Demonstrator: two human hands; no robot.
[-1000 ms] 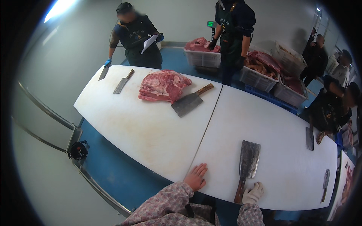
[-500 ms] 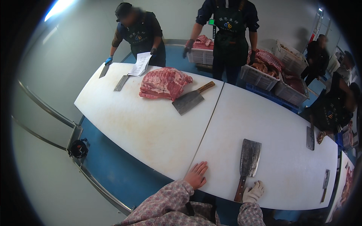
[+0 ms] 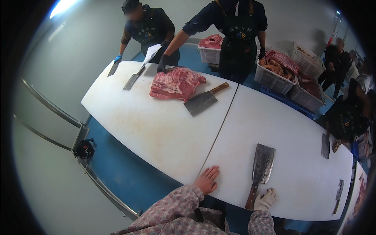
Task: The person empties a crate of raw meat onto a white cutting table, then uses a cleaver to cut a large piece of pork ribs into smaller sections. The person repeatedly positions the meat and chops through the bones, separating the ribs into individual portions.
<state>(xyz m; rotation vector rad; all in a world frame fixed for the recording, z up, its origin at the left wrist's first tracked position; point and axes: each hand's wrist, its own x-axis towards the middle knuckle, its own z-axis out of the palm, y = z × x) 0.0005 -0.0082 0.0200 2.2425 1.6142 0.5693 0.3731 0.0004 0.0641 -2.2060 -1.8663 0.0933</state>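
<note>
Left hand (image 3: 206, 181) bare, palm down on the white desk (image 3: 156, 133), fingers extended, slightly apart, gripping nothing. Right hand (image 3: 265, 199) in a pale glove, fingers loosely spread on the desk, no object in the grasp; can't tell if it touches the wooden handle just beside it. That handle belongs to the big cleaver (image 3: 263, 163), lying flat between the two hands, blade away from the wearer, handle end at the near edge.

Left hand sits just right of the desk seam (image 3: 223, 117), near the rim. Bare white surface stretches from it up to the large meat slab (image 3: 177, 83); a second cleaver (image 3: 200, 103) lies against the slab. A co-worker's black-gloved hand (image 3: 163, 64) touches the slab's far side.

Beyond the far edge: one white crate (image 3: 210, 56) with red meat, a middle crate (image 3: 274, 80) heaped with meat and brownish pieces, a right-hand crate (image 3: 307, 98) with dark red meat, a rear crate (image 3: 309, 66) whose contents look pale, probably meat. Dark apron (image 3: 239, 47) carries pale lettering and a small coloured emblem.
</note>
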